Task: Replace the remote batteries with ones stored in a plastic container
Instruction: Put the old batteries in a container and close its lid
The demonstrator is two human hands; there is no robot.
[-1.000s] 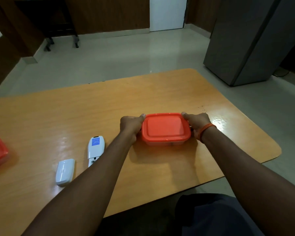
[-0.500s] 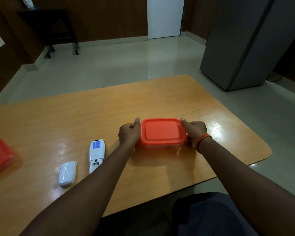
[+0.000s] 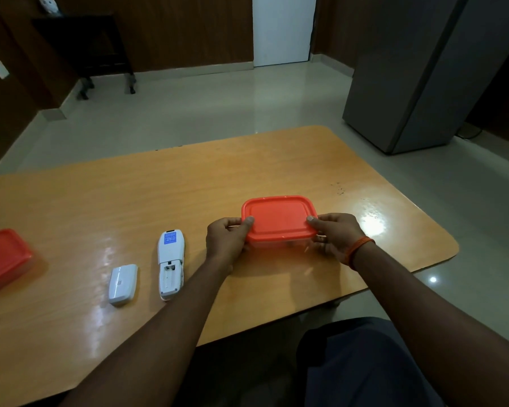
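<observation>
On the worktop (image 3: 276, 160), right of centre: 2 hands on the lidded container (image 3: 279, 220).
Left hand (image 3: 225, 245) and right hand (image 3: 335, 237) clamp its short ends, thumbs on the lid; its long axis runs left-right between them. The open remote (image 3: 171, 267) lies to the left.

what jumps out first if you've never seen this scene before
An orange-lidded plastic container sits mid-table, gripped by the left hand and right hand, thumbs on its lid. To its left lie a white remote, battery bay open, and its loose cover.
</observation>
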